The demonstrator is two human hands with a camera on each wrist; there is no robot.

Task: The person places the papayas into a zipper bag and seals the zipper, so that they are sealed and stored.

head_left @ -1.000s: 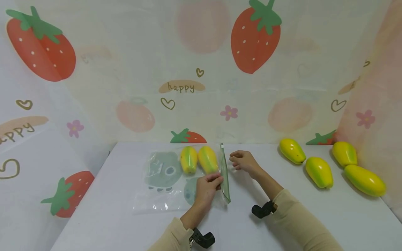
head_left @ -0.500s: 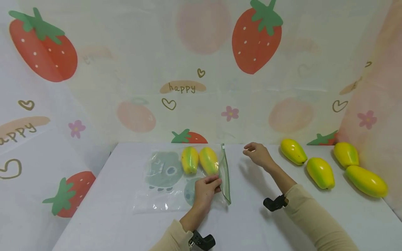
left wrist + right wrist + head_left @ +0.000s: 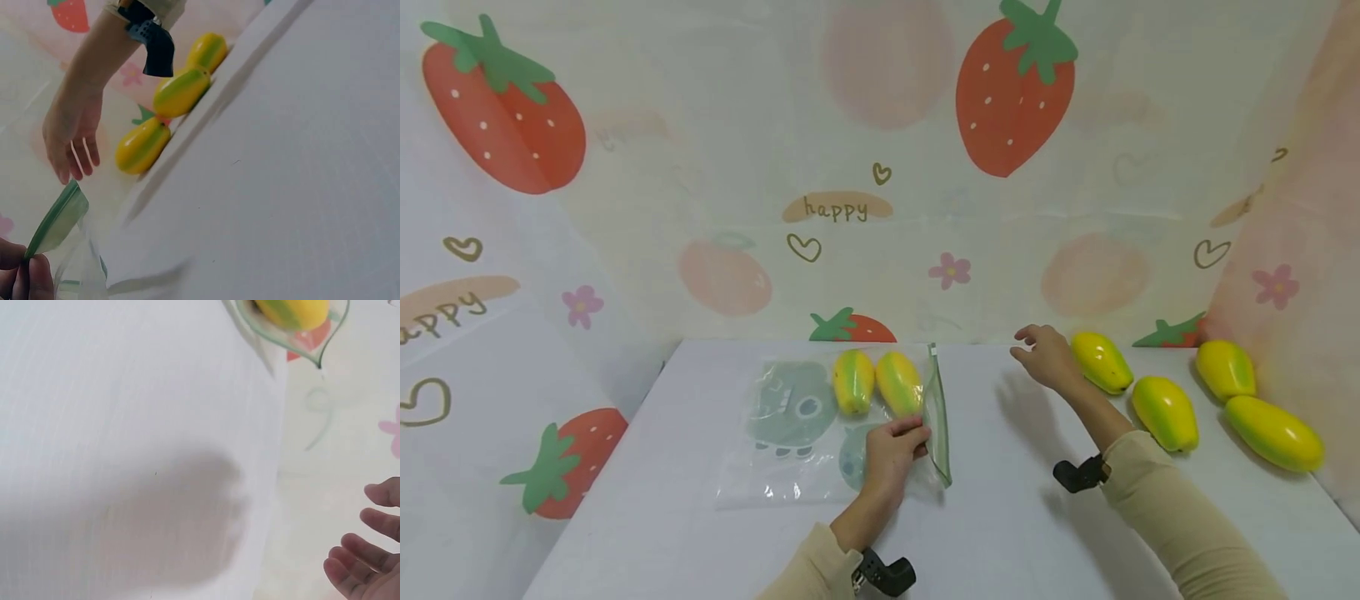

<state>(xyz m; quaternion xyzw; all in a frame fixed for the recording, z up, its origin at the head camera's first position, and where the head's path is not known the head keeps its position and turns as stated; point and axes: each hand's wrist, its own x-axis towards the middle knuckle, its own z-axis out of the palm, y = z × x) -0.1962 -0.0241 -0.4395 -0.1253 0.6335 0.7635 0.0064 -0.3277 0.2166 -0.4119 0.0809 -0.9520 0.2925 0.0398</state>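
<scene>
A clear zip bag (image 3: 790, 479) with a printed grey-green cartoon monster and a green zip strip lies flat on the table. Two yellow-green papayas (image 3: 853, 382) are inside it, side by side near the mouth at its right end. My left hand (image 3: 889, 457) pinches the bag's mouth edge between thumb and fingers, holding the green strip (image 3: 53, 219) up in the left wrist view. Raised above the table, my right hand (image 3: 1047, 358) holds nothing; its fingers (image 3: 369, 547) are loosely spread. It is just left of a loose papaya (image 3: 1101, 362), partly overlapping it from the head view.
More papayas (image 3: 1165, 412) lie at the right: one near the middle of that side, and two touching each other (image 3: 1273, 433) by the table's right edge. A printed cloth backdrop (image 3: 880, 275) rises behind the white table (image 3: 647, 500). Both wrists wear black cameras (image 3: 1078, 475).
My right hand has moved right, away from the bag's mouth toward the loose papayas. The left hand keeps its pinch on the bag, and the two bagged papayas stay in place.
</scene>
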